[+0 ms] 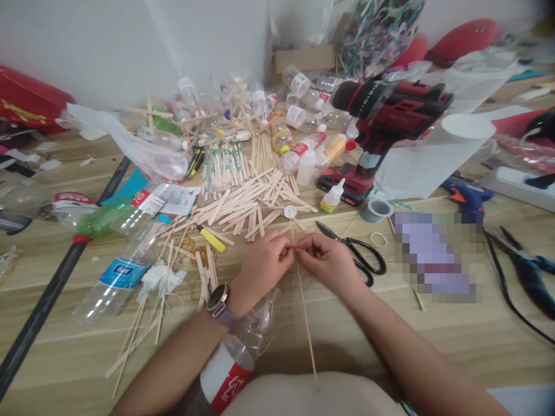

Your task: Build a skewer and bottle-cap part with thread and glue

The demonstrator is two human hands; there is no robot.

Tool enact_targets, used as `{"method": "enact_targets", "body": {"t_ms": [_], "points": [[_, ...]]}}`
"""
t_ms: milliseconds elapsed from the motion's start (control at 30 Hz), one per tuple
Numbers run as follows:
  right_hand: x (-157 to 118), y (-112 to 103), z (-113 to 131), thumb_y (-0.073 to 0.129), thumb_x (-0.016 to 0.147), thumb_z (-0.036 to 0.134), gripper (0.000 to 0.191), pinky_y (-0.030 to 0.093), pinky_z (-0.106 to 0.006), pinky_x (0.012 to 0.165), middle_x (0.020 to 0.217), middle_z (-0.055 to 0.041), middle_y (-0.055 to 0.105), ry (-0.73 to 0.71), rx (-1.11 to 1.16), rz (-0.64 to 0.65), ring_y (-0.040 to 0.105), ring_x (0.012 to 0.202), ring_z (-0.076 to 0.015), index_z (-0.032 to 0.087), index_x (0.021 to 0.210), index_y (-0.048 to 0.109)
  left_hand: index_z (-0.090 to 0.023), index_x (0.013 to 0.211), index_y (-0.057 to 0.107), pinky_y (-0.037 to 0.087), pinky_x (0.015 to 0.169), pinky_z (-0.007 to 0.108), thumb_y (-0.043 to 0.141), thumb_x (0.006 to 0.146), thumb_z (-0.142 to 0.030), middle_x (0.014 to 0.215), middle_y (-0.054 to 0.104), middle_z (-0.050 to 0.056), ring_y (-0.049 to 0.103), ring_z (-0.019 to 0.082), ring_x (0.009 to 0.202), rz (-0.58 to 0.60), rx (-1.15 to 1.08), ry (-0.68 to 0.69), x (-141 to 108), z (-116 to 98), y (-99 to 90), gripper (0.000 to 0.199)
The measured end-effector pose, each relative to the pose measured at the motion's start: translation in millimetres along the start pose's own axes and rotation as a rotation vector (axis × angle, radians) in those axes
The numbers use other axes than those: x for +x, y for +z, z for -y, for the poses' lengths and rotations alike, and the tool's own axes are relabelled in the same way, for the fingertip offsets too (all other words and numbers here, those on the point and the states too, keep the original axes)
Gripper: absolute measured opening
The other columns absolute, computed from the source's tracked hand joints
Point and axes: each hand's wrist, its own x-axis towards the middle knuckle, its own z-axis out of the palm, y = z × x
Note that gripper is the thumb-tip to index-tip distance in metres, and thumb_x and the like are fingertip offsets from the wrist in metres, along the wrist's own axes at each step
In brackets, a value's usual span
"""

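Note:
Between my hands is a thin wooden skewer (306, 312), its near end reaching toward my body. A small white disc (290, 212) shows at its far end. My left hand (271, 260), with a watch (218, 296) on the wrist, pinches the skewer near its upper part. Right beside it, my right hand (323, 257) pinches the same spot, the fingertips of both hands almost meeting. Whether something small sits between the fingertips is hidden. Black-handled scissors (368, 257) lie just right of my right hand. Under my left forearm rests a cut plastic bottle (229, 364).
Loose craft sticks (243, 202) lie heaped ahead of my hands. A red and black cordless drill (368, 167) stands behind a small glue bottle (332, 196) and a tape roll (376, 209). Plastic bottles (124, 274) lie left; pliers (526, 271) and a glue gun (468, 193) lie right.

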Motion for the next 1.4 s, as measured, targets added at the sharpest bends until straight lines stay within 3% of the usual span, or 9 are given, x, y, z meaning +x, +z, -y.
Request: {"method": "enact_targets", "body": {"t_ms": [267,500,733,967,1100,1200,1400], "points": [[1.6,-0.7,-3.7,0.056,0.082,0.019,0.01,0.044,-0.026,0.057,0.074,-0.0019,0.065,-0.097,-0.026,0.028,0.055,0.061,-0.0141,0.02,0.079,0.066,-0.019,0.07,0.061,0.037,0.061,0.025,0.058,0.077,-0.013,0.066,0.053,-0.003,0.051,0.014,0.065,0.042,-0.194,-0.103,2.7,-0.1,-4.8,0.01],[1.4,-6.4,-6.3,0.054,0.083,0.017,0.011,0.043,-0.028,0.06,0.073,-0.0024,0.058,-0.183,-0.075,-0.038,0.053,0.064,-0.0161,0.02,0.087,0.064,-0.018,0.078,0.065,0.041,0.06,0.024,0.054,0.08,-0.021,0.067,0.06,-0.003,0.054,0.013,0.062,0.107,-0.409,-0.233,5.4,8.9,-3.6,0.011],[0.3,-11.3,-2.9,0.06,0.085,0.021,0.007,0.045,-0.03,0.064,0.085,-0.0056,0.065,-0.293,-0.069,0.039,0.056,0.069,-0.0171,0.021,0.088,0.066,-0.018,0.077,0.065,0.041,0.061,0.024,0.055,0.081,-0.025,0.067,0.059,-0.003,0.053,0.013,0.065,0.109,-0.509,-0.268,4.4,10.2,-1.5,0.012],[1.4,-9.6,-1.9,0.057,0.081,0.018,0.007,0.04,-0.029,0.062,0.074,-0.0029,0.059,-0.186,0.022,0.021,0.052,0.067,-0.0172,0.021,0.075,0.059,-0.018,0.077,0.066,0.041,0.061,0.024,0.058,0.081,-0.029,0.069,0.062,-0.003,0.055,0.014,0.066,0.093,-0.504,-0.307,4.3,8.6,-2.3,0.014],[3.9,-13.4,-8.3,0.058,0.074,0.015,0.009,0.033,-0.028,0.058,0.068,0.0007,0.053,-0.033,0.101,-0.082,0.043,0.06,-0.0151,0.022,0.071,0.054,-0.018,0.079,0.065,0.039,0.061,0.025,0.055,0.083,-0.03,0.071,0.064,-0.001,0.056,0.016,0.067,0.008,-0.45,-0.392,4.9,7.0,-6.7,0.016],[5.8,-13.8,-11.4,0.06,0.07,0.015,0.009,0.03,-0.028,0.055,0.063,0.0025,0.051,0.077,0.223,-0.089,0.041,0.057,-0.0139,0.022,0.068,0.054,-0.017,0.079,0.063,0.038,0.061,0.025,0.055,0.082,-0.027,0.071,0.063,-0.002,0.056,0.015,0.067,-0.005,-0.446,-0.421,5.1,6.1,-8.4,0.013],[9.0,-8.4,-3.2,0.052,0.077,0.033,0.015,0.036,-0.026,0.053,0.085,-0.0026,0.063,0.235,0.653,0.007,0.043,0.056,-0.0108,0.023,0.07,0.045,-0.019,0.062,0.053,0.029,0.056,0.025,0.054,0.08,-0.025,0.056,0.047,-0.005,0.045,0.012,0.058,0.061,-0.5,-0.389,4.4,4.3,-5.6,0.018]]}}
